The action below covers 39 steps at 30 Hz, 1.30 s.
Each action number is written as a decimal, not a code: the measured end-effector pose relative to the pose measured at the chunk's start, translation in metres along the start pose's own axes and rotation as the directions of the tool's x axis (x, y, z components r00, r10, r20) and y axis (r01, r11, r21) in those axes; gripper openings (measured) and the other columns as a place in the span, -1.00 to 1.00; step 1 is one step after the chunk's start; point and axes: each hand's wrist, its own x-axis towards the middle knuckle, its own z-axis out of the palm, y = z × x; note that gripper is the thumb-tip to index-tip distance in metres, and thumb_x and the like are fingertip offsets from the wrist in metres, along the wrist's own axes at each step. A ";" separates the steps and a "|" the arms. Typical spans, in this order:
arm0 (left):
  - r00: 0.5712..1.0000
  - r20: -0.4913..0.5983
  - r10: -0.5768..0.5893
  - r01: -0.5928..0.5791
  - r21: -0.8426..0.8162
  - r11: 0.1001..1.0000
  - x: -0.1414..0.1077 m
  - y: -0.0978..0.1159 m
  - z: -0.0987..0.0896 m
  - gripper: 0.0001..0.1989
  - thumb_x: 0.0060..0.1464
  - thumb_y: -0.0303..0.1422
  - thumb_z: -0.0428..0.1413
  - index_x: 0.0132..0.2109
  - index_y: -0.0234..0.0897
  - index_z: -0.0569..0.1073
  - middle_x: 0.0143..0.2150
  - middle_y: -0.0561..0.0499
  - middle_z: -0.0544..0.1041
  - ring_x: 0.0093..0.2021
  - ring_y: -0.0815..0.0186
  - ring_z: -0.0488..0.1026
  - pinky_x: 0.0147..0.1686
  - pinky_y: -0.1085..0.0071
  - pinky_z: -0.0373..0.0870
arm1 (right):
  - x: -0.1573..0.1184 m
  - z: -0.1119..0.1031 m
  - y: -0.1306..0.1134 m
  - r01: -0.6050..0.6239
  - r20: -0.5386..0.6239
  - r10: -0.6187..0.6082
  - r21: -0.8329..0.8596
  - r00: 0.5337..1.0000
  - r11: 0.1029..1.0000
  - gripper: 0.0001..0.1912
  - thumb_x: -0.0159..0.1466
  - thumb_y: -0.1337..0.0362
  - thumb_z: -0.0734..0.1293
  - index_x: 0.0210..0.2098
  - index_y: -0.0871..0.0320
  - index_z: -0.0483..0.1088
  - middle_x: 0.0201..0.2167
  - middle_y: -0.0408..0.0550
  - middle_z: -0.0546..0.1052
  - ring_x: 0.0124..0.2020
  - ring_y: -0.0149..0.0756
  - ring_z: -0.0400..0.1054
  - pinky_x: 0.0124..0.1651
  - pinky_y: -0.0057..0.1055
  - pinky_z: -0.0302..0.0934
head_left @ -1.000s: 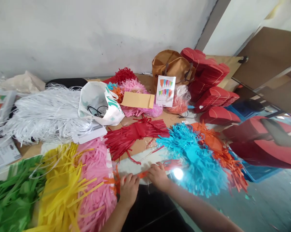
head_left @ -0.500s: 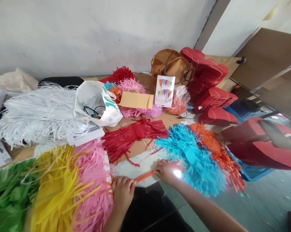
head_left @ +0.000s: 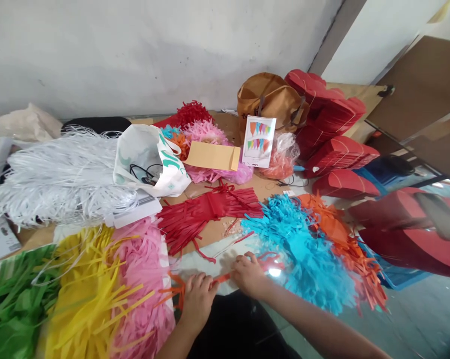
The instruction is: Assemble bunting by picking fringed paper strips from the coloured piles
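Observation:
An orange paper tassel (head_left: 222,277) stretches between my two hands at the table's front edge. My left hand (head_left: 199,295) is closed over its left part, and loose orange strips fan out beyond those fingers. My right hand (head_left: 248,273) grips the other end, fingers curled. Left of my hands lie pink fringed tassels (head_left: 144,274), with yellow tassels (head_left: 86,294) and green tassels (head_left: 19,299) further left. Red tassels (head_left: 212,205) lie just behind. Blue tassels (head_left: 300,244) and orange-red tassels (head_left: 335,227) are on the right.
A white bag (head_left: 150,159) with cables inside stands beside white stringy bundles (head_left: 68,172). Further back are a brown bag (head_left: 272,99), a printed packet (head_left: 258,141) and a yellow card (head_left: 212,155). Red paper stacks (head_left: 340,154) and a blue crate (head_left: 400,269) occupy the right.
My hands have come closer together along the orange tassel. The left has shifted right and the right slightly left, so less of the strip shows between them. The view has shifted slightly.

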 end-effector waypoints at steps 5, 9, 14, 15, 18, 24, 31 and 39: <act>0.999 -0.006 0.032 -0.032 -0.005 0.999 0.002 0.007 0.002 -0.82 0.08 -0.46 0.13 -0.17 -0.13 0.55 -0.21 0.03 0.60 -0.07 0.15 0.43 0.08 0.11 0.12 | 0.002 0.013 0.000 0.095 -0.058 -0.098 -0.065 0.993 0.993 -0.81 0.37 0.34 0.23 -0.26 0.06 0.49 -0.28 -0.05 0.54 -0.05 -0.15 0.24 0.11 -0.12 -0.10; 0.999 -0.047 0.004 -0.003 0.023 1.000 0.008 0.015 0.006 -0.82 0.15 -0.49 0.08 -0.23 -0.16 0.55 -0.26 0.00 0.59 -0.08 0.16 0.43 0.08 0.10 0.12 | 0.003 0.012 -0.010 0.014 -0.094 -0.020 -0.061 0.995 0.998 -0.88 0.34 0.29 0.28 -0.24 0.09 0.48 -0.26 -0.02 0.52 -0.06 -0.13 0.23 0.14 -0.06 -0.13; 0.993 -0.118 0.011 -0.007 0.028 1.000 0.007 0.015 0.015 -0.85 0.15 -0.48 0.11 -0.30 -0.17 0.55 -0.28 0.02 0.59 -0.11 0.20 0.44 0.06 0.14 0.13 | -0.004 0.028 -0.022 0.005 -0.204 -0.017 -0.058 0.979 0.998 -0.90 0.33 0.31 0.31 -0.17 0.06 0.46 -0.19 -0.09 0.54 0.00 -0.15 0.23 0.21 -0.03 -0.23; 0.992 -0.122 0.021 -0.018 0.028 0.999 0.004 0.013 0.015 -0.85 0.16 -0.47 0.11 -0.28 -0.16 0.55 -0.27 0.03 0.59 -0.10 0.21 0.45 0.05 0.15 0.12 | -0.007 0.032 -0.020 0.000 -0.223 -0.012 -0.057 0.975 0.998 -0.89 0.35 0.33 0.29 -0.21 0.05 0.47 -0.24 -0.11 0.55 -0.04 -0.18 0.24 0.19 -0.06 -0.20; 0.993 -0.116 0.038 -0.035 0.024 0.999 -0.008 0.005 0.013 -0.84 0.18 -0.47 0.10 -0.26 -0.12 0.55 -0.28 0.08 0.60 -0.12 0.24 0.45 0.03 0.18 0.12 | -0.020 0.038 -0.007 -0.028 -0.255 0.020 -0.026 0.967 0.999 -0.84 0.38 0.33 0.27 -0.23 0.03 0.50 -0.27 -0.11 0.57 -0.10 -0.20 0.27 0.09 -0.13 -0.09; 0.986 -0.129 -0.105 0.103 -0.022 0.994 -0.025 -0.002 -0.001 -0.82 0.22 -0.39 0.08 -0.31 -0.11 0.56 -0.34 0.07 0.59 -0.20 0.21 0.44 -0.05 0.17 0.12 | -0.035 0.027 0.019 -0.159 -0.218 0.196 0.177 0.956 0.971 -0.91 0.29 0.20 0.40 -0.31 0.02 0.57 -0.30 -0.12 0.57 -0.14 -0.22 0.30 -0.03 -0.23 0.00; 0.965 -0.108 -0.240 0.234 -0.058 0.970 -0.018 0.006 -0.006 -0.78 0.21 -0.33 0.06 -0.37 -0.16 0.54 -0.38 0.03 0.57 -0.25 0.20 0.43 -0.11 0.18 0.14 | -0.024 0.007 0.014 -0.272 -0.118 0.294 0.178 0.948 0.946 -0.84 0.26 0.12 0.41 -0.36 0.04 0.56 -0.32 -0.11 0.54 -0.16 -0.22 0.30 -0.07 -0.27 0.04; 0.988 -0.051 -0.148 0.150 0.024 0.988 -0.005 0.021 -0.002 -0.70 0.11 -0.55 0.06 -0.15 -0.07 0.56 -0.18 -0.01 0.60 -0.08 0.10 0.41 0.01 0.06 0.12 | -0.006 -0.008 -0.005 -0.306 -0.032 0.307 0.022 0.951 0.952 -0.96 0.23 0.29 0.38 -0.34 0.12 0.47 -0.29 0.03 0.53 -0.13 -0.07 0.25 -0.02 -0.09 -0.01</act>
